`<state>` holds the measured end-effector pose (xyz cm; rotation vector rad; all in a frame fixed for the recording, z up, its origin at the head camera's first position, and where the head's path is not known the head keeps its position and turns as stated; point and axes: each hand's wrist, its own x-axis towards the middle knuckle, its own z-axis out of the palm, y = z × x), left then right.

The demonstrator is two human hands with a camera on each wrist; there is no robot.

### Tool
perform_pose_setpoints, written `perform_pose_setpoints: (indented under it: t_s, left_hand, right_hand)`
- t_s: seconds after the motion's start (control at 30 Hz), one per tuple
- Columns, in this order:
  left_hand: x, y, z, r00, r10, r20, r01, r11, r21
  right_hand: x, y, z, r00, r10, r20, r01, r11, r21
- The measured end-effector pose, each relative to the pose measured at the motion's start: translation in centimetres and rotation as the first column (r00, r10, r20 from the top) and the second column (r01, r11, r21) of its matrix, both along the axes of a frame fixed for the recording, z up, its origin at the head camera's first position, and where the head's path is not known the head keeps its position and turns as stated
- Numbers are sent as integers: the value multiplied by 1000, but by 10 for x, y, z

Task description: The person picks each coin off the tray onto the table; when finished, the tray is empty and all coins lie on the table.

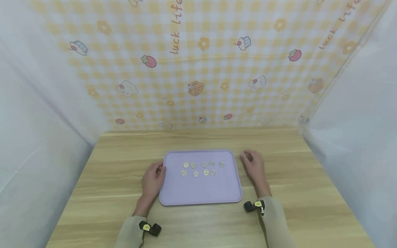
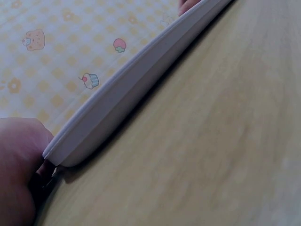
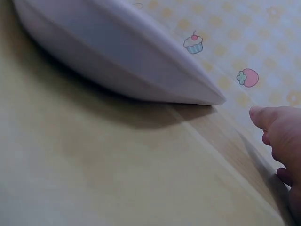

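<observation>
A shallow lilac tray [image 1: 201, 193] with a raised rim lies on the table. Several small, round, coin-like discs [image 1: 196, 174], gold and silver in tone, lie in two loose rows towards its far side. The left hand [image 1: 153, 179] grips the tray's left edge; in the left wrist view the thumb side of that hand [image 2: 21, 160] meets the rim and the fingertips are partly hidden below it. Just off the tray's far right corner is the right hand [image 1: 255, 167], loosely curled and holding nothing. The right wrist view shows this hand [image 3: 284, 141] apart from the rim.
The wood-grain table [image 1: 198, 227] runs up to a yellow checked cloth [image 1: 217, 69] with cartoon prints at the back. White sheets hang on the left [image 1: 40, 120] and right [image 1: 356, 120]. A small black device is strapped on each sleeved wrist.
</observation>
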<state>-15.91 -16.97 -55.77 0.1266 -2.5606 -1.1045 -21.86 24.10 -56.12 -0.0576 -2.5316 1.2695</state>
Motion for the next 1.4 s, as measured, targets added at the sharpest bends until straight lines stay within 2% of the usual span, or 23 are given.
perform_pose_setpoints:
  t_s: [0.13, 0.3, 0.53, 0.7, 1.4]
  left_hand:
    - [-3, -1, -1, 1000, 7, -29, -7, 1000, -15]
    - [-5, -1, -1, 998, 6, -68, -7, 1000, -11]
    - [-3, -2, -1, 1000, 11, -26, -11, 1000, 1]
    - [-2, -2, -1, 1000, 15, -1, -15, 1000, 9]
    - [-2, -1, 0, 1000, 22, -17, -22, 1000, 5]
  right_hand:
    - [-8, -1, 3, 999, 4, 41, -5, 1000, 25]
    - [-12, -2, 5, 1000, 17, 4, -17, 995, 97]
    - [-12, -4, 4, 999, 22, 47, -30, 982, 185]
    - [-10, -4, 1, 997, 23, 70, -36, 980, 196]
    - [-10, -3, 1, 998, 15, 69, -29, 979, 203]
